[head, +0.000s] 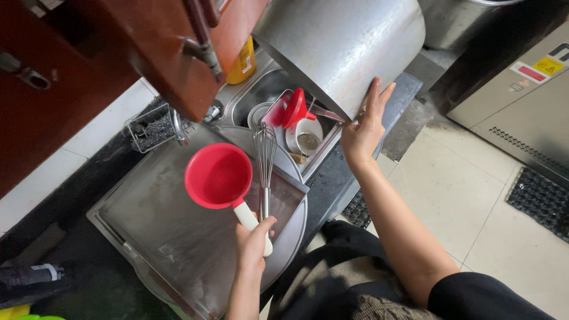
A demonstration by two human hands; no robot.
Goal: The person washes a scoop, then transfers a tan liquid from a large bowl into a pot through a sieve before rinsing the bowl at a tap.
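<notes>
My left hand grips the white handle of a red scoop-shaped pan, held over a large flat steel tray. A wire whisk lies beside the pan, its handle running to my left fingers; I cannot tell whether they hold it too. My right hand presses flat against the rim of a big steel pot, which is tipped on its side above the sink. In the sink lie a red funnel and a white bowl.
A dark wooden cabinet door hangs open overhead at the left. A yellow bottle, a tap and a wire basket with a scrubber stand behind the sink. On the right are tiled floor, a black mat and a steel appliance.
</notes>
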